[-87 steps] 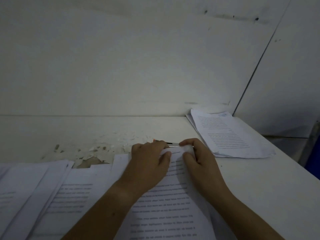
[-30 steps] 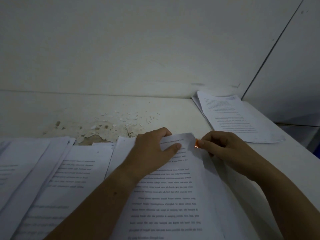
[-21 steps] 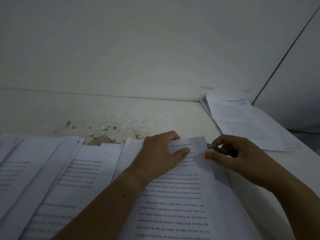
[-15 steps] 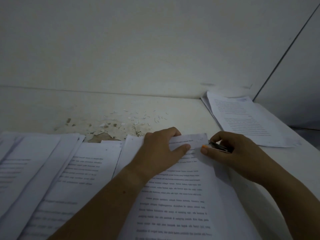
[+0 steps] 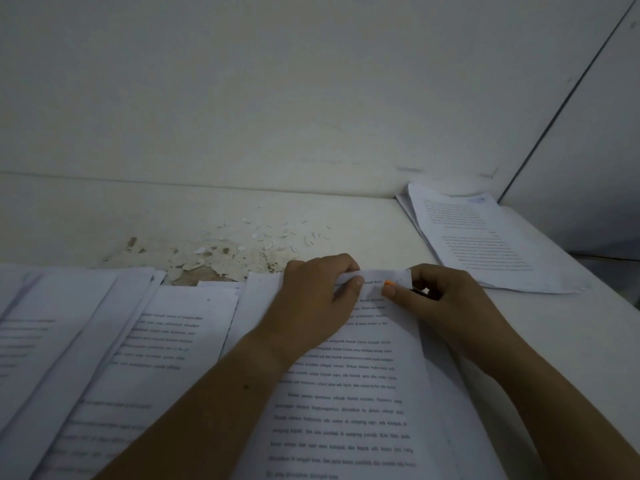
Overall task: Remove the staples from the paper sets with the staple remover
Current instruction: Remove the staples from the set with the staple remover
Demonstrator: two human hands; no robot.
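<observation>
1. White paper set [image 5: 346,393] printed in black text: flat on the bench, lower centre of the frame; its top edge is raised a little between the two hands

2. Left hand [image 5: 311,303]: centre of the frame, forearm entering from the lower left; fingers curled over the top edge of the paper set, thumb on the printed face, pinching that edge

3. Right hand [image 5: 446,306]: just right of centre, forearm entering from the lower right; fingers curled in around the staple remover, thumb tip pressed on the top right corner of the paper set

4. Small dark staple remover with an orange part [image 5: 388,282]: mostly hidden inside the right hand; the orange part shows at the thumb tip, against the paper's top right corner; whether it grips a staple cannot be told

5. White bench [image 5: 363,230]: crosses mid-frame up to the wall, with a flaked, peeling patch left of centre

6. Small pale scraps [image 5: 294,233]: scattered on the bench just above the hands; too small to identify

7. Stack of white printed sheets [image 5: 485,244]: upper right, askew, apart from the hands

8. Overlapping white printed sheets [image 5: 104,341]: lower left, just beside the paper set
</observation>
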